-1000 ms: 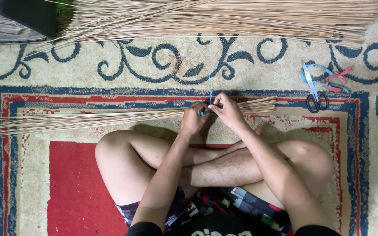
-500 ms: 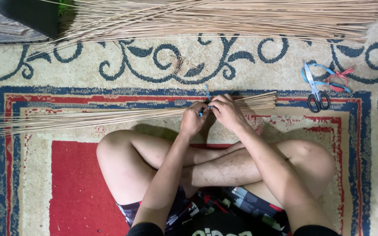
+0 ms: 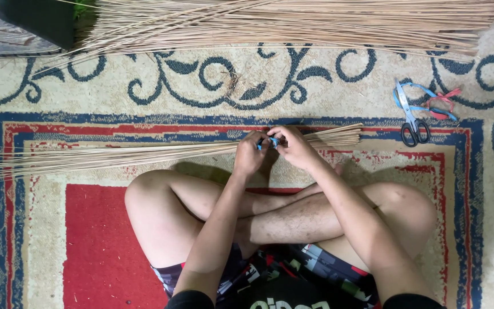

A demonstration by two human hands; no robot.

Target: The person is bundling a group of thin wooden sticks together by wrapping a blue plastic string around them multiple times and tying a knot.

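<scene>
1. The person sits cross-legged on a patterned rug (image 3: 47, 240), both hands raised over a long bundle of thin tan sticks (image 3: 144, 153) that lies across the rug in front of the shins.
2. The left hand (image 3: 250, 155) rests on top of the bundle, fingers curled and pressed close together, their tips pinching one end of a blue band (image 3: 272, 141).
3. The right hand (image 3: 296, 147) sits just beside the left, almost touching it, thumb and forefinger closed on the other side of the same blue band.
4. The blue band lies between the two sets of fingertips, directly over the sticks; how far it goes round the bundle is hidden by the fingers.
5. From the fingers, the bundle runs far out to the left, fanning slightly at its thin end, and sticks out a short way to the right, where the cut ends lie even.
6. Beyond the fingertips, well apart, a much larger heap of loose sticks (image 3: 293, 23) spreads across the top of the rug.
7. To the right of the right hand, past the bundle's cut ends, lie black-handled scissors (image 3: 411, 117), touching a small pile of blue and pink bands (image 3: 438, 102).
8. A dark pot (image 3: 35, 20) stands far up and to the left of the fingers.
</scene>
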